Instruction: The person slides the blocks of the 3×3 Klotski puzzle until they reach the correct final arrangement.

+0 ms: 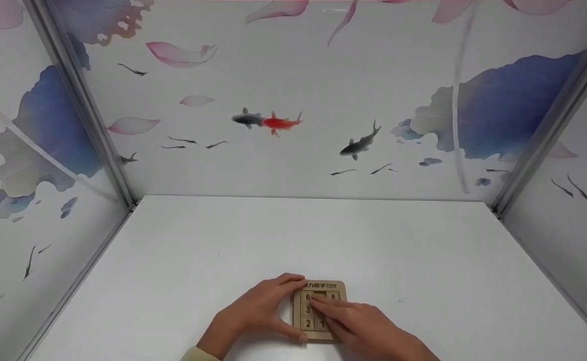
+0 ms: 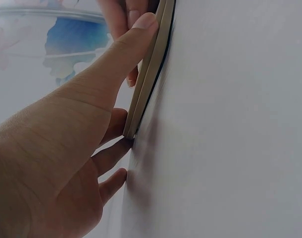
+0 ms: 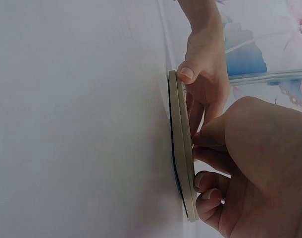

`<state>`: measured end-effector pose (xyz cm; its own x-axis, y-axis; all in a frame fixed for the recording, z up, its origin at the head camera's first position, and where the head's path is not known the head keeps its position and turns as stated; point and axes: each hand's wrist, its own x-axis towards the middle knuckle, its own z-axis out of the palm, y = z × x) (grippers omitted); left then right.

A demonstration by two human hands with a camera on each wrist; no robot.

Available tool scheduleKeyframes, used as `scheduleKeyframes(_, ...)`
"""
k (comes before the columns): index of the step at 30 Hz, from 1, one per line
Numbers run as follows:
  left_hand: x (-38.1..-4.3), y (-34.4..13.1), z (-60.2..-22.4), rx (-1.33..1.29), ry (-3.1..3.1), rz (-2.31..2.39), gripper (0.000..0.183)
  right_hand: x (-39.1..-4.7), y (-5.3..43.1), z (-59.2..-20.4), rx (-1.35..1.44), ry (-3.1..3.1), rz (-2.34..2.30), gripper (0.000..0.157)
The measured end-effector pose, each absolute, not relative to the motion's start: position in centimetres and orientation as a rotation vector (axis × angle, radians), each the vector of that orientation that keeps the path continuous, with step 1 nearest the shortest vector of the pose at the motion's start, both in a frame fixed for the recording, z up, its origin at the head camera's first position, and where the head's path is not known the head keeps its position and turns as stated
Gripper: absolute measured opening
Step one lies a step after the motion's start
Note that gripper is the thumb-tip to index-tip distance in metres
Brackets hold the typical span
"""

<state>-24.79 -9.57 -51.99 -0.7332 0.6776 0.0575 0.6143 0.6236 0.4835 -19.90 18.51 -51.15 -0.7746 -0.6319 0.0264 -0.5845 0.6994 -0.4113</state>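
Number board, head view: the wooden number board [image 1: 323, 337] lies on the counter [image 1: 293, 235], just right of my left hand [image 1: 263, 303] and under the fingertips of my right hand [image 1: 369, 328].
Left grip: my thumb and fingers are spread apart, holding the board at its left corners.
Right fingertips: pressed together, nearly straight, touching the board's middle; they pinch nothing that I can see.
Tiles done: I judge the sliding to be under way; the 6 tile [image 1: 308, 297], 3 tile [image 1: 308, 310] and 2 tile [image 1: 308, 324] run down the column nearest my left hand, with a gap [image 1: 319, 293] beyond my right fingertips.
Tiles left: the 8 tile [image 1: 333, 297] and 1 tile [image 1: 323, 325] show; my right hand hides others, so I cannot tell what remains.
Walls: a fish-painted back wall [image 1: 293, 165] stands well beyond both hands, and nothing else blocks them.
Board edge, left wrist view: my left thumb rests on the near edge, fingers at the far end.
Board edge, right wrist view: two fingers curl beside it; the tile faces are hidden.
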Motion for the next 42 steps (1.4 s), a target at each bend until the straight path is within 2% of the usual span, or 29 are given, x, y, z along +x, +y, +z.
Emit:
scheduleKeyframes(13, -24.7, -9.6, -52.1, 1.077, 2.712, 0.741, 0.115, -21.7, 21.4, -50.0, -0.912, 2.630, -0.813, 0.043)
scheduleKeyframes(27, -24.9, -9.6, -52.2, 1.063, 2.716, 0.747, 0.115, -21.8, 22.1, -49.4, -0.912, 2.737, -0.693, 0.036)
scheduleKeyframes(42, -24.9, -9.6, -52.0, 1.069, 2.691, 0.754, 0.116, -21.6, 21.4, -50.5, -0.932, 2.707, -0.679, 0.046)
